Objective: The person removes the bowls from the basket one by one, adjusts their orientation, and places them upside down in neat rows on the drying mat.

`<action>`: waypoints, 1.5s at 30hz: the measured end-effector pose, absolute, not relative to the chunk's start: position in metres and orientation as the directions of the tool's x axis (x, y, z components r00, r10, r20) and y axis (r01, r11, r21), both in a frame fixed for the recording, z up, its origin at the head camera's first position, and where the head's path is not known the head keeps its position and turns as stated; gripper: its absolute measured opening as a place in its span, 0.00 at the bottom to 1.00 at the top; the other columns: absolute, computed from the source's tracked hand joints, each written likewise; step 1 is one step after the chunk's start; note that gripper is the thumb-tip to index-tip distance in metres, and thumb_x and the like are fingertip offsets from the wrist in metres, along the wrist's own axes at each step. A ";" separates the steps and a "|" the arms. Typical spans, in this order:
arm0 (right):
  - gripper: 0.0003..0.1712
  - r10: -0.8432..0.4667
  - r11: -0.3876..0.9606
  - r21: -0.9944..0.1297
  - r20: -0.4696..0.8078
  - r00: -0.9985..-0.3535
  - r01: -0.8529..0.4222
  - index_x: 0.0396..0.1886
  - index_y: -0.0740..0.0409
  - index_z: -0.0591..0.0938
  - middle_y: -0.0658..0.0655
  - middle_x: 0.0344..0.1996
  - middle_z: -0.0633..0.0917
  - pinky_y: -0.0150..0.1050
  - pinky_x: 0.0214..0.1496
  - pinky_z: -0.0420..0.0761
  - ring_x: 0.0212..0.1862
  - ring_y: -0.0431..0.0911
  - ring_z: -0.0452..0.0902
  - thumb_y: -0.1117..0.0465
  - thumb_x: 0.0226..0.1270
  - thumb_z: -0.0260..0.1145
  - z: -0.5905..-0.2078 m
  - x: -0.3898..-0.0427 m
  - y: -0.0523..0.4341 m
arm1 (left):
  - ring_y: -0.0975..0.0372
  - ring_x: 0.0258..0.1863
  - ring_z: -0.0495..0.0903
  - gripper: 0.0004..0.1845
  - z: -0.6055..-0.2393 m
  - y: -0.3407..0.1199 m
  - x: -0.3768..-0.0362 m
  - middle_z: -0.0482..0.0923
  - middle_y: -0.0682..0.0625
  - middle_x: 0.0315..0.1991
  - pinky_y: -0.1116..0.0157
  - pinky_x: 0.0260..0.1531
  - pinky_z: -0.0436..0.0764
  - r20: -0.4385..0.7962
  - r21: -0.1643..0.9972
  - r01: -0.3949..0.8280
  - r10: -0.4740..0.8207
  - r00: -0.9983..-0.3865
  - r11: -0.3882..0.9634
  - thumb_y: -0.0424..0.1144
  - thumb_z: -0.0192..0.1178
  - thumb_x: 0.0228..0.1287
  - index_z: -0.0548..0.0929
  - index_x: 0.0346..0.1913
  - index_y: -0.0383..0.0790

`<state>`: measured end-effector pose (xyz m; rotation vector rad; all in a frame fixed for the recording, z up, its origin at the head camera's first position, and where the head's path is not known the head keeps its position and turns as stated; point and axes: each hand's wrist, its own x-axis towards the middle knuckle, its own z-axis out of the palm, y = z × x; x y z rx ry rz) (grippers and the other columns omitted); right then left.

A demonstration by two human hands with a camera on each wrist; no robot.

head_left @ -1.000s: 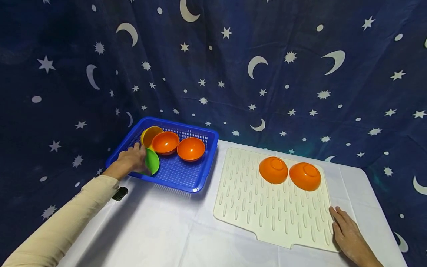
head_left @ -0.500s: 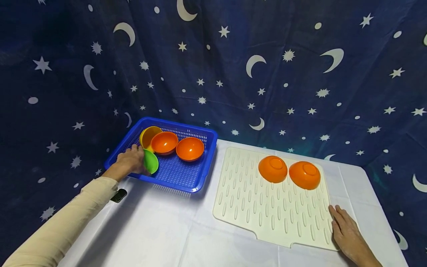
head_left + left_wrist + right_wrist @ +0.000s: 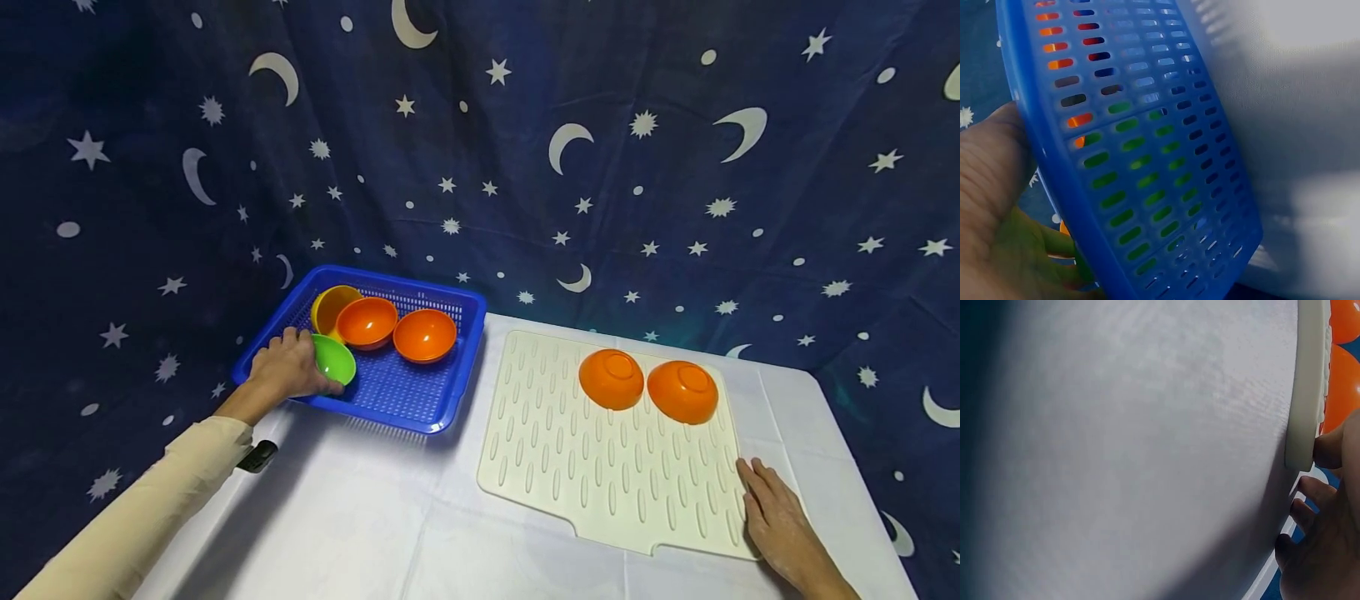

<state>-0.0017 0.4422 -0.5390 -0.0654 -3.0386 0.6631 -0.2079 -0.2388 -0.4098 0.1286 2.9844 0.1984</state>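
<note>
— Over the head view, what does each hand do?
— Left hand (image 3: 288, 369) grips the green bowl (image 3: 333, 359) inside the blue basket (image 3: 405, 400); right hand (image 3: 776, 518) lies flat beside the mat (image 3: 592, 475).
— Wrist views?
— Palm at the basket wall (image 3: 1141, 156); right fingers (image 3: 1329, 450) touch the mat's edge (image 3: 1305, 387).

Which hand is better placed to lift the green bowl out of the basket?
Left. The left hand already grips the green bowl in the basket; the right hand rests by the mat.
</note>
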 end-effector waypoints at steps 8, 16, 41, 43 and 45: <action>0.32 0.038 0.911 -0.410 0.004 -0.999 0.033 0.79 0.69 0.49 0.80 0.72 0.52 0.66 0.74 0.34 0.76 0.73 0.36 0.62 0.83 0.40 -0.540 -0.002 0.442 | 0.31 0.49 0.69 0.63 -0.412 -0.239 -0.198 0.64 0.22 0.53 0.35 0.49 0.73 -0.033 0.171 0.051 0.057 -0.998 0.984 0.60 0.79 0.42 0.60 0.66 0.14; 0.31 0.038 0.917 -0.398 0.033 -0.999 0.022 0.79 0.70 0.50 0.81 0.71 0.54 0.62 0.75 0.33 0.75 0.74 0.37 0.64 0.82 0.41 -0.539 -0.003 0.440 | 0.30 0.51 0.69 0.64 -0.416 -0.238 -0.197 0.64 0.22 0.56 0.34 0.49 0.73 0.067 0.204 0.070 0.057 -0.996 0.976 0.59 0.79 0.42 0.59 0.68 0.15; 0.31 0.075 0.905 -0.413 -0.076 -0.994 0.100 0.77 0.73 0.52 0.82 0.71 0.52 0.72 0.70 0.43 0.74 0.76 0.38 0.64 0.81 0.43 -0.529 -0.008 0.438 | 0.34 0.48 0.72 0.64 -0.414 -0.208 -0.172 0.70 0.26 0.55 0.36 0.44 0.75 0.356 0.342 0.175 0.045 -0.933 0.923 0.57 0.84 0.33 0.63 0.71 0.24; 0.30 0.077 0.902 -0.421 -0.069 -0.995 0.099 0.76 0.73 0.53 0.82 0.71 0.52 0.73 0.70 0.43 0.73 0.77 0.38 0.64 0.81 0.43 -0.529 -0.007 0.438 | 0.35 0.48 0.72 0.65 -0.415 -0.204 -0.170 0.70 0.26 0.55 0.36 0.44 0.75 0.371 0.360 0.181 0.037 -0.928 0.915 0.57 0.84 0.32 0.63 0.72 0.25; 0.30 0.078 0.896 -0.435 -0.056 -0.995 0.095 0.76 0.74 0.53 0.83 0.70 0.53 0.72 0.70 0.42 0.73 0.77 0.39 0.65 0.81 0.43 -0.529 -0.007 0.437 | 0.35 0.48 0.72 0.66 -0.416 -0.199 -0.168 0.70 0.26 0.55 0.36 0.44 0.75 0.382 0.374 0.185 0.031 -0.924 0.909 0.58 0.83 0.32 0.62 0.72 0.26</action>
